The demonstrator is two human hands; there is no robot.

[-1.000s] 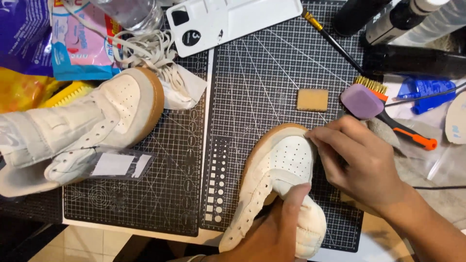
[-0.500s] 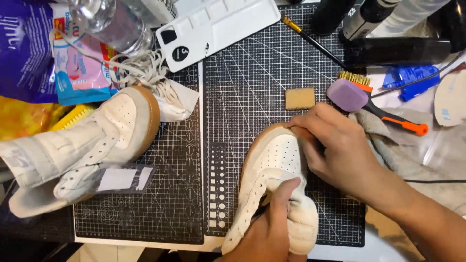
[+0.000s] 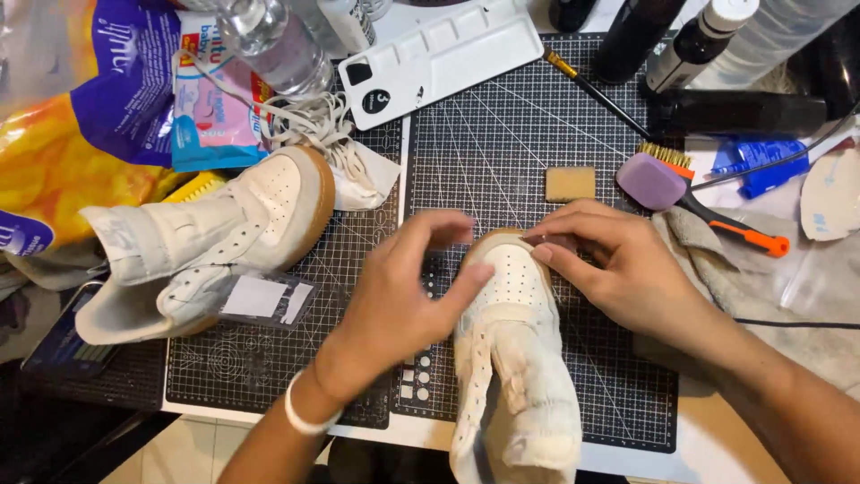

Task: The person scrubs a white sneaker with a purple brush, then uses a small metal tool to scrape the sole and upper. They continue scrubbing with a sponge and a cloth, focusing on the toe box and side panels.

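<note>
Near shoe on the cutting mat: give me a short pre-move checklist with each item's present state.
1. Near shoe lies on the cutting mat: ok.
2. Left hand touches the toe's left side: ok.
3. Right hand has fingertips on the toe's rim: ok.
4. Whether the right fingers pinch anything: cannot tell.
5. Purple brush lies apart from both hands: ok.
6. Tan block lies apart from the toe: ok.
</note>
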